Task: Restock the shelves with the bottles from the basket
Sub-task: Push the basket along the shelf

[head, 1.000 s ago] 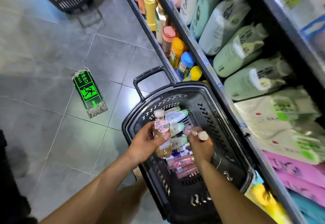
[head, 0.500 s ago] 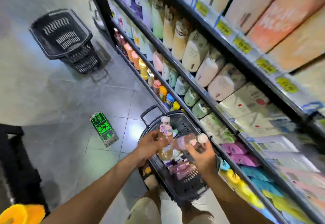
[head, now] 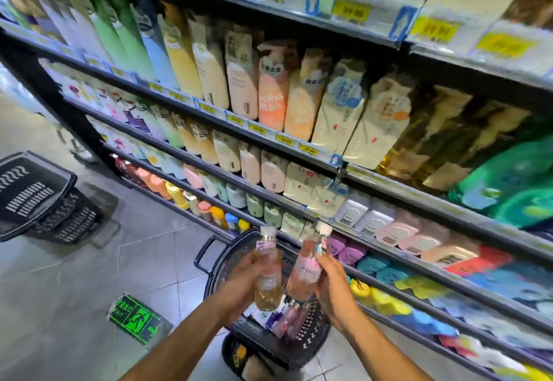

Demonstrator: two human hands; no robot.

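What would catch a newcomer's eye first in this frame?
Two bottles held at centre: the left hand grips an amber bottle, the right hand a pink bottle, above the black basket. Behind them, rows of pastel refill pouches fill the shelves, and a green exit sign lies on the floor lower left.

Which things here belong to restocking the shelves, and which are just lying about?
For the job: amber bottle in the left hand; pink bottle in the right hand; basket with more bottles; shelves.
Lying about: stack of black baskets on the floor; green exit sign on the floor.
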